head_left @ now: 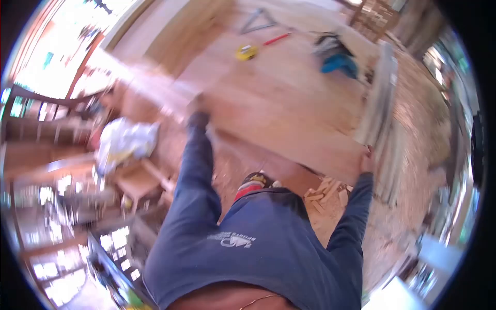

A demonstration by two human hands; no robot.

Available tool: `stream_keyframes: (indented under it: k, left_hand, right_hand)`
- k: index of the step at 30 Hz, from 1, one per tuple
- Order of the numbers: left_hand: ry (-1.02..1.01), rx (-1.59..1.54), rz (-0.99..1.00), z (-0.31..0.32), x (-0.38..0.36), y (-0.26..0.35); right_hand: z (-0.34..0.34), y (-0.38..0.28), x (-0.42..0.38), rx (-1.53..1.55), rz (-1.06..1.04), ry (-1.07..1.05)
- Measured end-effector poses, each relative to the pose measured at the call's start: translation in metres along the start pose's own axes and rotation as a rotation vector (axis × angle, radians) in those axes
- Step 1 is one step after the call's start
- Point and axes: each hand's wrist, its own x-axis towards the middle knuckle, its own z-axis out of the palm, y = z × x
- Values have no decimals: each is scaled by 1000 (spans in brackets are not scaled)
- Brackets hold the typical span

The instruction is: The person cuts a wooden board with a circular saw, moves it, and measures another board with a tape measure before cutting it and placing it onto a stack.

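A wide, pale wooden board (289, 119) lies across in front of me, its near edge toward my body. My left hand (197, 107) is closed on the board's left end, though motion smears its fingers. At the right end, my right hand (367, 159) grips the near corner, with its underside fingers hidden. Beyond the board, a yellow tape measure (247, 52), a red pencil (276, 39) and a metal triangle square (257, 21) rest on the wooden worktop (305, 26). A blurred blue and black tool (338, 62) sits farther right.
Wood offcuts (323, 194) lie on the dusty ground below the board. Long grey planks (380, 103) line the right side. To the left are a white plastic bag (126, 139) and a wooden stool-like piece (135, 181). A large wooden panel piece (181, 36) stands at the upper left.
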Motion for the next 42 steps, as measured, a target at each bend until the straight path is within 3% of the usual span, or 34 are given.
stream_keyframes:
  k: [2, 3, 5, 7, 8, 11, 13, 15, 16, 17, 19, 21, 24, 26, 27, 28, 29, 31, 34, 35, 36, 37, 39, 42]
  left_hand:
    - [-47, -102, -49, -14, -14, -11]
    - [61, -120, 178, 14, -12, -58]
    - [-82, -129, -325, -95, -93, 10]
    - [35, -117, -293, -103, -152, -31]
    - [36, -312, -318, -70, -159, -63]
    - [-155, -357, -539, -113, -220, -75]
    - [-233, -519, -597, -45, -236, -138]
    - [-249, -843, -674, 9, -240, -156]
    - [-300, -836, -677, 23, -239, -159]
    - [-345, -813, -667, 7, -235, -144]
    - [-395, -757, -642, -69, -239, -104]
    - [-398, -799, -669, -107, -243, -115]
    - [-400, -962, -756, -89, -247, -225]
    - [-375, -895, -719, -149, -236, -278]
    - [-346, -1058, -827, -121, -242, -328]
    - [-314, -1226, -937, -93, -249, -374]
    - [-339, -1444, -1013, -122, -244, -397]
    - [-170, -1558, -961, -110, -257, -473]
    - [-47, -1394, -846, -224, -246, -496]
    - [14, -1450, -907, -254, -244, -498]
    - [70, -1504, -963, -273, -245, -499]
    - [163, -1625, -986, -273, -250, -510]
    - [273, -1690, -1001, -278, -256, -519]
    - [462, -1863, -947, -294, -239, -492]
  right_hand:
    - [0, 6, 2, 67, -4, -113]
    - [-7, 7, 1, 117, 3, -158]
    - [-17, 11, 9, 171, 9, -225]
    - [-16, -11, 21, 149, 103, -264]
    - [-9, -29, 33, 126, 181, -277]
    - [-5, -25, 100, -9, 252, -466]
    - [14, -68, 110, -340, 132, -367]
    - [46, -146, 68, -689, 310, -124]
    - [57, -174, 29, -702, 223, -64]
    - [56, -181, 18, -711, 138, -5]
    - [60, -161, 33, -472, 261, 49]
    - [71, -235, -22, -374, 492, -87]
    - [111, -239, -45, -1035, 281, -65]
    - [157, -269, -100, -933, 70, -34]
    - [188, -289, -120, -879, -40, -19]
    - [220, -309, -127, -989, 65, -28]
    - [255, -327, -131, -1091, 172, -40]
    - [321, -368, -165, -968, -85, -47]
    - [412, -431, -178, -818, -263, -155]
    - [438, -446, -167, -811, -237, -183]
    - [458, -472, -171, -725, -377, -145]
    - [479, -513, -177, -631, -515, -94]
    - [507, -580, -148, -600, -568, -71]
    - [534, -729, -152, -612, -746, -34]
